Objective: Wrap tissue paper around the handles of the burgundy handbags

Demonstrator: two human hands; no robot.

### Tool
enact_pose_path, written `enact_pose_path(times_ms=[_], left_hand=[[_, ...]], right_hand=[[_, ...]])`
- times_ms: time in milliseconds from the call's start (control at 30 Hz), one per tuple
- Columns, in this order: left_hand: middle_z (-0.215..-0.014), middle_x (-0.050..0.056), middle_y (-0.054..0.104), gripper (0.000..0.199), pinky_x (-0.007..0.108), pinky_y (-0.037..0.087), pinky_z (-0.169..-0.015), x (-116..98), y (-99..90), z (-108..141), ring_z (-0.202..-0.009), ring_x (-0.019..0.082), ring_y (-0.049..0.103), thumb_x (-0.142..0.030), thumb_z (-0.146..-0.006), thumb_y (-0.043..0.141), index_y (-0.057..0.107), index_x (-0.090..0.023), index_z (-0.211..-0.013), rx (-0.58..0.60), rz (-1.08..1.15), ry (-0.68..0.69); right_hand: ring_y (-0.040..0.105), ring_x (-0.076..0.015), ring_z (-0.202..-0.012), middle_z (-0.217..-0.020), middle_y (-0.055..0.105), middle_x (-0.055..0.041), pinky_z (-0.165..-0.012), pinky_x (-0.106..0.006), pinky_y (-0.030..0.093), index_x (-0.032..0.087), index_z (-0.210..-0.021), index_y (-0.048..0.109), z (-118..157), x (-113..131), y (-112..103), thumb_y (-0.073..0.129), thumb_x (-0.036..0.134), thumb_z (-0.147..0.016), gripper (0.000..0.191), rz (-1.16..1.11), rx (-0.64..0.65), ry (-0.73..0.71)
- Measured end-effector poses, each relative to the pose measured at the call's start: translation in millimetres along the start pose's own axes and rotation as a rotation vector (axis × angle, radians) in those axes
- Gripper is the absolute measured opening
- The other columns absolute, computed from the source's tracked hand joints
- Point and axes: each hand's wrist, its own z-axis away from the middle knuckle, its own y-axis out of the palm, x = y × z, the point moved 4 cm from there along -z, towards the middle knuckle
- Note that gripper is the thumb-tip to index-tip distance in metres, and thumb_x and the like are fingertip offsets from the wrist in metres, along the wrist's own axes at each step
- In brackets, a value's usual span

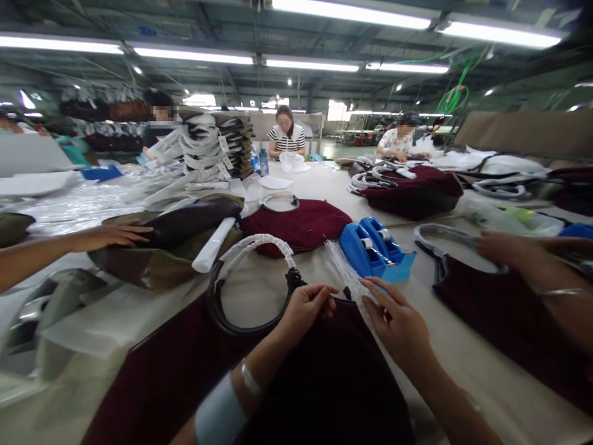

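Note:
My left hand (pixel 308 307) is closed in a pinch over the upper edge of a dark maroon bag (pixel 176 352); whatever its fingertips hold is too small to make out. Thumb and fingers of my right hand (pixel 397 318) pinch at the near end of a bundle of thin clear plastic strands (pixel 345 266). The bag's round black handle (pixel 241 327), partly wrapped in white covering, stands up left of my left hand. Just beyond my right hand sits a blue tape dispenser (pixel 377 250) with two rolls.
Another person's hand (pixel 121 236) rests on an olive bag (pixel 162 266) at left. At right, another person's hand (pixel 503 250) touches the handle of a maroon bag (pixel 500 303). Ahead are a maroon bag (pixel 296 225), a white roll (pixel 213 246) and stacked bags (pixel 236 145). People sit farther back.

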Motion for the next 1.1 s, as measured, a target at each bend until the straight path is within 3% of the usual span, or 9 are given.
enact_pose_path(times_ms=[100, 200, 333, 433, 533, 600, 733, 967, 1100], left_hand=[[-0.057, 0.001, 0.059, 0.038, 0.021, 0.040, -0.049, 5.1, 2.3, 2.5, -0.047, 0.009, 0.052, -0.045, -0.086, 0.055, 0.066, -0.012, -0.069, 0.066, -0.205, 0.037], [-0.050, 0.002, 0.057, 0.042, 0.021, 0.039, -0.047, 8.8, -2.0, 5.3, -0.045, 0.011, 0.053, -0.039, -0.087, 0.051, 0.058, -0.015, -0.054, 0.038, -0.319, 0.020], [-0.056, 0.003, 0.061, 0.034, 0.023, 0.043, -0.051, 0.7, -19.6, 4.1, -0.050, 0.013, 0.057, -0.036, -0.089, 0.048, 0.066, -0.013, -0.071, 0.009, -0.410, 0.046], [-0.081, 0.005, 0.068, 0.025, 0.028, 0.048, -0.069, -19.5, -45.6, 1.9, -0.072, 0.017, 0.063, -0.035, -0.086, 0.059, 0.067, -0.016, -0.101, -0.215, -0.645, 0.217], [-0.104, 0.008, 0.065, 0.035, 0.034, 0.047, -0.084, -31.1, -68.4, 0.9, -0.091, 0.022, 0.062, -0.037, -0.081, 0.066, 0.062, -0.019, -0.111, -0.505, -0.884, 0.323], [-0.107, 0.010, 0.063, 0.039, 0.037, 0.047, -0.087, -26.5, -74.7, -3.4, -0.097, 0.024, 0.060, -0.038, -0.078, 0.070, 0.060, -0.018, -0.110, -0.526, -0.956, 0.321], [-0.101, 0.009, 0.064, 0.039, 0.033, 0.049, -0.077, -8.9, -86.1, -11.8, -0.086, 0.020, 0.061, -0.029, -0.075, 0.072, 0.058, -0.015, -0.109, -0.506, -0.863, 0.239], [-0.087, 0.006, 0.067, 0.031, 0.021, 0.043, -0.059, -6.6, -102.6, -6.0, -0.070, 0.012, 0.060, -0.036, -0.077, 0.068, 0.067, -0.012, -0.098, -0.336, -0.303, -0.102], [-0.087, 0.006, 0.067, 0.035, 0.018, 0.035, -0.053, -7.8, -99.7, -1.8, -0.067, 0.009, 0.056, -0.038, -0.075, 0.070, 0.069, -0.013, -0.099, -0.282, -0.174, -0.238]], right_hand=[[0.064, -0.0238, -0.102, -0.125, 0.063, -0.0039, -0.087, -0.037, 0.050, 0.031, -0.108, 0.071, -13.6, 29.7, 24.1, 0.056, 0.036, -0.089, 0.024, 0.019, 0.127, -0.168], [0.066, -0.0214, -0.098, -0.116, 0.068, -0.0009, -0.088, -0.035, 0.051, 0.032, -0.096, 0.075, -23.7, 52.3, 46.0, 0.060, 0.032, -0.087, 0.017, -0.114, 0.265, -0.191], [0.067, -0.0190, -0.085, -0.097, 0.073, -0.0020, -0.079, -0.031, 0.052, 0.026, -0.089, 0.075, -37.2, 59.6, 55.2, 0.060, 0.031, -0.087, 0.016, -0.277, 0.261, -0.141], [0.060, -0.0142, -0.058, -0.071, 0.068, -0.0014, -0.058, -0.026, 0.047, 0.021, -0.083, 0.071, -57.6, 52.9, 55.6, 0.053, 0.039, -0.090, 0.026, -0.384, 0.165, -0.025], [0.050, -0.0110, -0.048, -0.065, 0.061, 0.0005, -0.048, -0.025, 0.040, 0.020, -0.089, 0.067, -85.4, 53.0, 63.4, 0.046, 0.041, -0.092, 0.031, -0.486, 0.081, 0.004], [0.051, -0.0112, -0.050, -0.067, 0.060, 0.0003, -0.050, -0.024, 0.040, 0.019, -0.098, 0.067, -102.8, 60.3, 74.0, 0.044, 0.038, -0.092, 0.030, -0.490, 0.080, -0.051], [0.057, -0.0127, -0.058, -0.073, 0.066, -0.0011, -0.060, -0.025, 0.044, 0.018, -0.115, 0.061, -120.9, 77.7, 88.3, 0.048, 0.032, -0.090, 0.032, -0.443, 0.043, -0.144], [0.060, -0.0160, -0.069, -0.091, 0.070, -0.0057, -0.068, -0.030, 0.048, 0.020, -0.102, 0.066, -106.6, 59.6, 63.9, 0.047, 0.036, -0.093, 0.026, -0.457, -0.306, -0.110], [0.062, -0.0200, -0.087, -0.102, 0.068, -0.0072, -0.075, -0.032, 0.049, 0.023, -0.104, 0.069, -102.9, 47.3, 64.2, 0.047, 0.035, -0.094, 0.027, -0.368, -0.241, -0.147]])
